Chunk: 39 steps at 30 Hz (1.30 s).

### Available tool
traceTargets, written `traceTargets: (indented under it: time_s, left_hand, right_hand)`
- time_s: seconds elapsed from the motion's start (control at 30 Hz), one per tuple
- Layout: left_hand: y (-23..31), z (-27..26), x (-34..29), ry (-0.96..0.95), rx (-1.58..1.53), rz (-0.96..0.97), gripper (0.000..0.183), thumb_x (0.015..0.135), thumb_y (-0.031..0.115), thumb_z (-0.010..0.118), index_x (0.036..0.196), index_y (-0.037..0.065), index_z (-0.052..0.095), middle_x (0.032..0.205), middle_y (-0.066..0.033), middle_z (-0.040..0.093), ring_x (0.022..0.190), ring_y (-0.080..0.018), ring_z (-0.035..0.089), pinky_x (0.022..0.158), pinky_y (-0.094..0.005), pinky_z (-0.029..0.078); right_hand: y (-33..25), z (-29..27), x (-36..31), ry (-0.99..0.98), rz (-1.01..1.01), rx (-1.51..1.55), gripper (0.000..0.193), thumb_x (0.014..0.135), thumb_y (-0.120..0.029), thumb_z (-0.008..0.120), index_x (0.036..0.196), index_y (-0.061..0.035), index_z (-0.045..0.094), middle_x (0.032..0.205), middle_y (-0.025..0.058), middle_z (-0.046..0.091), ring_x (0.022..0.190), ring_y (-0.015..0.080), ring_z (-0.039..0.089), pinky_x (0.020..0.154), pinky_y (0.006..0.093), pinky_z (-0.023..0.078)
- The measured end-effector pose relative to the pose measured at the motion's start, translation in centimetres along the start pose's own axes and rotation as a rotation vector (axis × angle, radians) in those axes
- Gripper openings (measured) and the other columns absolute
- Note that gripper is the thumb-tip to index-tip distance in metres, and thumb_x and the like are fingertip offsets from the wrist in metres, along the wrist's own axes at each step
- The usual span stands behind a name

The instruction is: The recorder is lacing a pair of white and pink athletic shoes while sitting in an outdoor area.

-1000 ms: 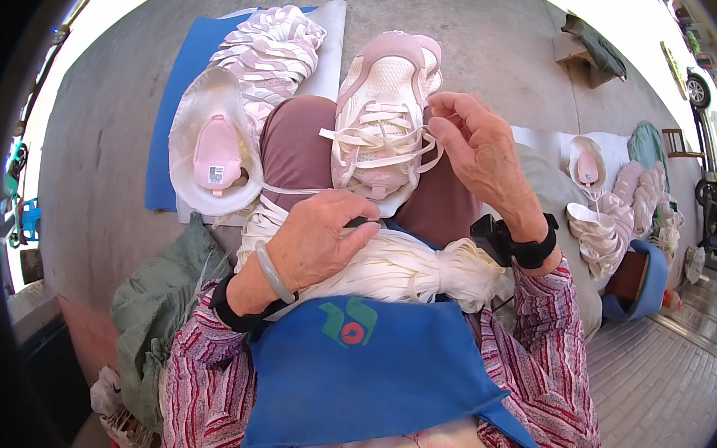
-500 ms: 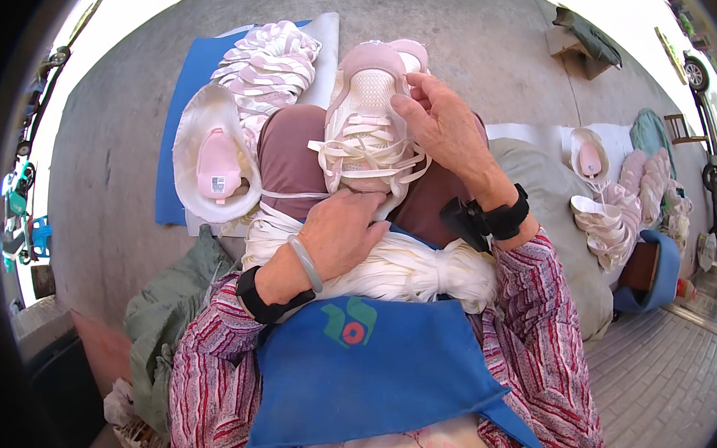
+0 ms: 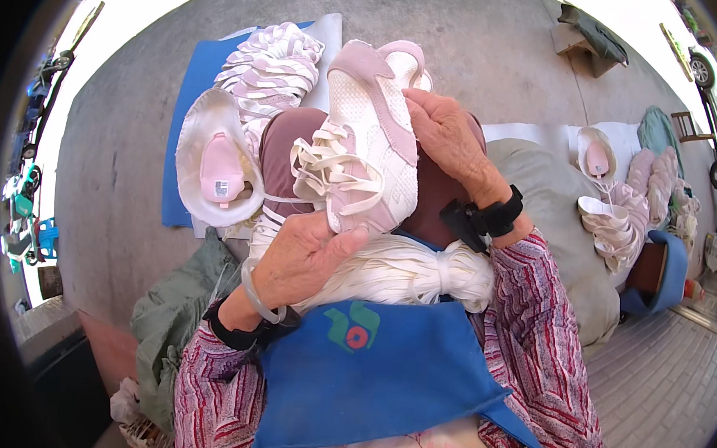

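A pink and white shoe upper (image 3: 392, 148) is held tilted above my lap, its side panel turned toward me. White laces (image 3: 337, 169) are threaded through it, with loose loops hanging at its left. My left hand (image 3: 303, 253) grips the toe end, thumb on top. At the collar's right edge, my right hand (image 3: 450, 143) is closed, its fingertips partly hidden behind the material. Across my lap, below the upper, lies a tied bundle of white laces (image 3: 409, 268). A second upper (image 3: 222, 166), with a pink tongue and a white label, rests beside my left knee.
Stacked pink and white uppers (image 3: 269, 67) lie on a blue sheet (image 3: 185, 131) at the far left. More uppers (image 3: 622, 215) lie to the right near a blue-sided container (image 3: 659, 275). A green sack (image 3: 182, 295) is at my left, and a cardboard box (image 3: 579, 44) stands far right.
The upper has been turned so that its side faces me and its laces sit further left. My left hand has moved slightly left and now grips the toe with the thumb on top.
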<state>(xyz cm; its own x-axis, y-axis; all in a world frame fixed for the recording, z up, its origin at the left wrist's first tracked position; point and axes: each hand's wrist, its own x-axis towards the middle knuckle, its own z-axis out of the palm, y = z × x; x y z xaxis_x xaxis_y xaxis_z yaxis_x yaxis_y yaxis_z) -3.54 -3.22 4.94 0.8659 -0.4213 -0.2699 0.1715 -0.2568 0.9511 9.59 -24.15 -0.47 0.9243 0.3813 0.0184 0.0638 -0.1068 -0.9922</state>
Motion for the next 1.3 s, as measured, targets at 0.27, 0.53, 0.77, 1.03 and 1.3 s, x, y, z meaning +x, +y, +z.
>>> traceTargets:
  time_s: [0.27,0.53,0.77,1.03,1.3]
  left_hand:
    - [-3.7,-11.6,-4.8,0.519,-0.779,0.191,0.046,0.101,0.027,0.042,0.130,-0.008,0.049,0.121,-0.0130,0.061,0.108,-0.0193,0.060,0.091,-0.0330,0.048]
    - [-21.3,-19.2,-7.6,1.015,-0.647,-0.062,0.039,0.098,0.023,0.049,0.130,0.001,0.051,0.122,-0.0116,0.061,0.106,-0.0196,0.061,0.090,-0.0364,0.052]
    - [-5.0,-14.7,-4.5,1.089,0.379,-0.100,0.024,0.096,0.018,0.057,0.112,0.002,0.065,0.098,-0.0050,0.069,0.085,-0.0165,0.064,0.077,-0.0311,0.050]
    - [-2.4,-3.3,8.2,0.267,0.629,0.357,0.062,0.081,0.006,0.064,0.140,0.010,0.045,0.144,-0.0254,0.036,0.135,-0.0361,0.036,0.110,-0.0399,0.030]
    - [-4.8,0.5,7.8,0.372,0.605,0.355,0.074,0.085,0.014,0.066,0.147,0.003,0.027,0.148,-0.0287,0.026,0.139,-0.0424,0.025,0.113,-0.0422,0.025]
  right_hand:
    - [-0.4,1.6,-0.8,0.081,-0.039,-0.296,0.024,0.085,-0.016,0.066,0.102,0.0010,0.064,0.069,0.0064,0.059,0.065,0.0131,0.057,0.063,0.0269,0.048]
    - [-1.5,1.4,-2.7,0.087,-0.074,-0.652,0.043,0.083,-0.016,0.068,0.118,0.0041,0.053,0.068,0.0135,0.060,0.060,0.0239,0.059,0.058,0.0327,0.047]
    - [-2.5,2.1,-4.2,-0.098,0.174,-0.830,0.066,0.083,-0.018,0.063,0.130,0.0158,0.032,0.074,0.0301,0.063,0.072,0.0419,0.065,0.064,0.0461,0.050]
    - [-0.6,2.0,-4.3,-0.034,0.069,-0.771,0.059,0.081,-0.007,0.055,0.131,0.0136,0.033,0.071,0.0287,0.059,0.065,0.0418,0.062,0.061,0.0451,0.049]
    - [-1.3,0.8,-3.5,0.067,-0.145,-0.800,0.054,0.079,-0.004,0.054,0.131,0.0050,0.040,0.080,0.0251,0.063,0.067,0.0396,0.063,0.061,0.0433,0.050]
